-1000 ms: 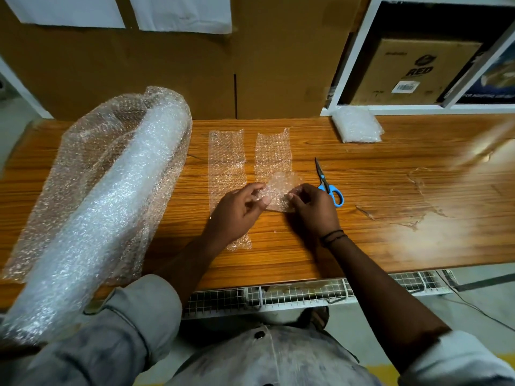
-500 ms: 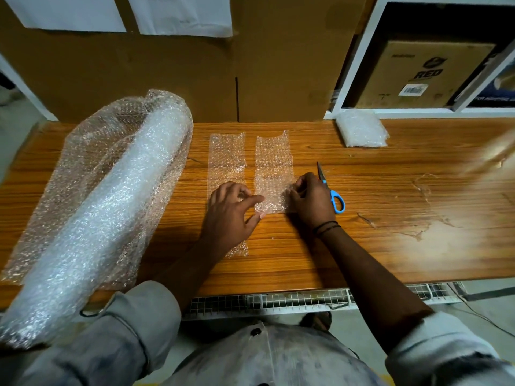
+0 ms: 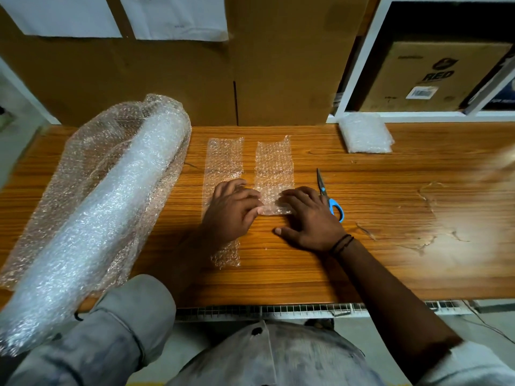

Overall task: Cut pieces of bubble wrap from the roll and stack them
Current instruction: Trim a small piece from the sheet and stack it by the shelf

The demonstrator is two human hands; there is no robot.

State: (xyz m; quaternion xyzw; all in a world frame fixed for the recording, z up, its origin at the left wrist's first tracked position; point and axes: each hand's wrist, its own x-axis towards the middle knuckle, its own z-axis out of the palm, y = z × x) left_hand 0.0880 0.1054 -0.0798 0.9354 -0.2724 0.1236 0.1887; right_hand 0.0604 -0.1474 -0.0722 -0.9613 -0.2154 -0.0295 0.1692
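Observation:
Two cut strips of bubble wrap lie side by side on the wooden table (image 3: 390, 260). The longer left strip (image 3: 223, 162) runs under my left hand (image 3: 232, 211). The shorter right strip (image 3: 274, 168) is folded at its near end, and both hands press that end flat. My left hand lies partly on the left strip, its fingertips on the right strip's near left corner. My right hand (image 3: 308, 218) rests with fingers on the near right corner, thumb spread on the table. The big bubble wrap roll (image 3: 92, 207) lies at the left. Blue-handled scissors (image 3: 328, 197) lie shut just right of my right hand.
A small stack of bubble wrap pieces (image 3: 365, 133) sits at the table's back edge, below a white shelf (image 3: 359, 73) with a cardboard box (image 3: 434, 76). A large brown cardboard sheet (image 3: 181, 82) stands behind the table. A wire rack (image 3: 264, 310) runs under the front edge.
One second ago both hands pinched the lifted near end of the right strip. That end has been laid down, and the hands have flattened onto it.

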